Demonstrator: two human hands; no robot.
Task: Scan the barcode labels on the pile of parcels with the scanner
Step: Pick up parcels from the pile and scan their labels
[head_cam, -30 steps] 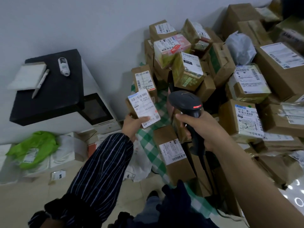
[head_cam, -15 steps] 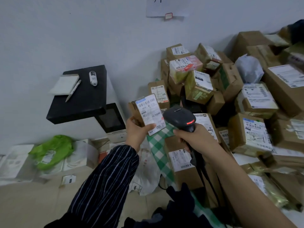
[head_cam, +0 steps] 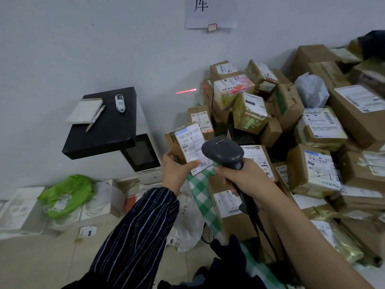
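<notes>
Left grip [head_cam: 177, 172] held a parcel [head_cam: 173, 143], label [head_cam: 190, 142] tilted toward the scanner [head_cam: 223, 152] clenched in right grip [head_cam: 246, 178]; beam [head_cam: 186, 91] overshot onto wall [head_cam: 83, 49].

Green-checked cloth [head_cam: 203, 197], striped sleeve [head_cam: 141, 230]

Soft diffuse indoor light, fairly dim, cool grey cast on wall [head_cam: 83, 49]. Shadows soft; gaps inside parcel pile [head_cam: 289, 105] go near black. Red scan line [head_cam: 186, 91] bright on wall, slightly smeared. Labels [head_cam: 318, 163] on right-side boxes motion-blurred, frame centre sharpest. Dark clothing [head_cam: 227, 265] at near edge underexposed. Wide-angle bowing at edges, wall-floor line curves at left
</notes>
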